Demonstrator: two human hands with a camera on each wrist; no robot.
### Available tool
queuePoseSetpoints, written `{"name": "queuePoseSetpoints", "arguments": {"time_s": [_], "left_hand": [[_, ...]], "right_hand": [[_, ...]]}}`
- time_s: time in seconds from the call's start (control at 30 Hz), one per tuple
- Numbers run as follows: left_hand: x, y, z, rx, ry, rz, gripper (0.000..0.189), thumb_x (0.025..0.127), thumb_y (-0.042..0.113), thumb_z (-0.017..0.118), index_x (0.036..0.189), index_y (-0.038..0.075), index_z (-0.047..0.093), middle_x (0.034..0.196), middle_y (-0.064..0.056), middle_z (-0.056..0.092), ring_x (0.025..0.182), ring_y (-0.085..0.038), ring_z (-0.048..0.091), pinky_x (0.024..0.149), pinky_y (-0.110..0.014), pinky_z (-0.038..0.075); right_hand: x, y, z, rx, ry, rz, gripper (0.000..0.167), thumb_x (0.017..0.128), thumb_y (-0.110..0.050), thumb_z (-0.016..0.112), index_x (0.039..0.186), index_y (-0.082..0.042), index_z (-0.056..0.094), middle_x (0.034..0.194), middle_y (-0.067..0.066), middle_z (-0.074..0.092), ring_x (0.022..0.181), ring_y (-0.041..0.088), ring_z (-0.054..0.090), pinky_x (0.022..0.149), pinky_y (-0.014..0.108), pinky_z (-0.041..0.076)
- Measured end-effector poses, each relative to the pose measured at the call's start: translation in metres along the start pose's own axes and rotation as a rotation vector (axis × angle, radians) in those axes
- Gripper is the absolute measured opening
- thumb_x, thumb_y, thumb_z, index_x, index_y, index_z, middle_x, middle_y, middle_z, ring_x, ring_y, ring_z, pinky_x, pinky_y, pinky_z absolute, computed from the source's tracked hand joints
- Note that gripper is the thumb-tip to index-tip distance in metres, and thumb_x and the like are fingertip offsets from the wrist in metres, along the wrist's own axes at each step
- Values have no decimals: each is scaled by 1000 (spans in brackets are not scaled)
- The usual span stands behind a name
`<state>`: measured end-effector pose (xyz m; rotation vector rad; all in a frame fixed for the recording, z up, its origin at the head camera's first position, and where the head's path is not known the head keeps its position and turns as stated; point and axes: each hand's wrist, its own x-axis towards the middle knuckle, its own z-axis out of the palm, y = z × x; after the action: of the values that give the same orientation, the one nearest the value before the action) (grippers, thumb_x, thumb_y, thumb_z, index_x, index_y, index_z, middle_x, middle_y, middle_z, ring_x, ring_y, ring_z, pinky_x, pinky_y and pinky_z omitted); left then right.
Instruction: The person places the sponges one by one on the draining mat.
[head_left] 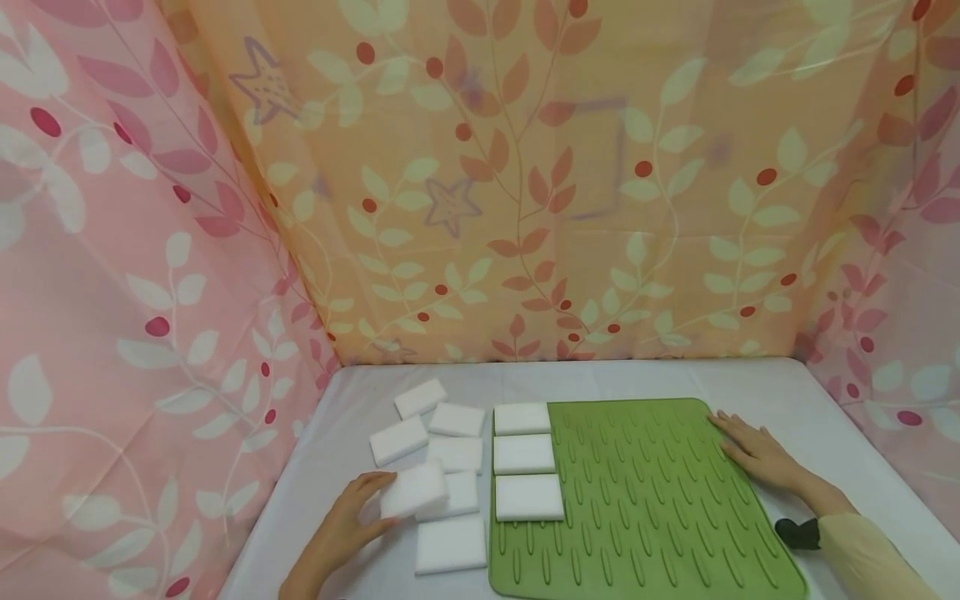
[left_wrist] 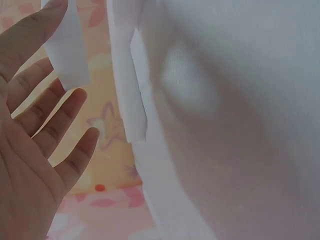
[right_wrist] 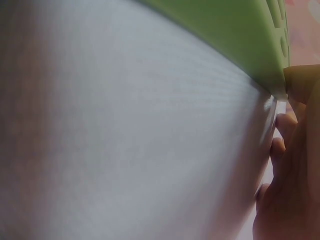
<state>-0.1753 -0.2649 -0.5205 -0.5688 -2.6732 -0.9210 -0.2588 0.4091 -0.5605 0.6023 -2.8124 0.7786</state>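
Observation:
My left hand (head_left: 341,521) pinches a white sponge (head_left: 412,489) by its left end, thumb below and fingers above, raised over other sponges. In the left wrist view that sponge (left_wrist: 69,60) shows edge-on between thumb and fingers. A green ridged mat (head_left: 637,500) lies on the table; three white sponges, top (head_left: 522,418), middle (head_left: 523,454) and bottom (head_left: 528,497), form a column along its left edge. My right hand (head_left: 765,458) rests at the mat's upper right edge with fingers extended. Its thumb touches the mat's side (right_wrist: 250,45) in the right wrist view.
Several loose white sponges lie left of the mat, among them a tilted one (head_left: 420,398) at the back and one (head_left: 452,546) at the front. A white cloth covers the table (head_left: 600,379). Leaf-patterned curtains (head_left: 525,167) stand behind and on both sides.

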Motion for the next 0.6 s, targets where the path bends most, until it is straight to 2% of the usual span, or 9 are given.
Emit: {"name": "queuePoseSetpoints", "arguments": {"time_s": [0.17,0.37,0.6], "left_hand": [[3,7,5,-49,-63,-11,64,67,21,82,126,18,57,124,10,53,115,-13,50,94,-37,44],[7,15,14,-82,-130,-29,65,71,30,79,130,22,53,127,15,49,119,-17,48,95,-43,43],[13,24,28,-78,-137,79,65,74,38,74,132,22,50,129,12,47,119,-16,48,93,-40,45]], "right_hand": [[0,0,0,-1,0,-2,51,94,-17,51,140,-1,36,135,37,35,123,60,26,91,75,11],[-1,1,0,8,-19,20,51,96,-20,49,141,-2,34,138,35,32,126,58,23,96,73,6],[-2,3,1,15,-19,15,51,96,-20,49,142,-2,34,138,35,32,125,58,23,96,73,6]]}}
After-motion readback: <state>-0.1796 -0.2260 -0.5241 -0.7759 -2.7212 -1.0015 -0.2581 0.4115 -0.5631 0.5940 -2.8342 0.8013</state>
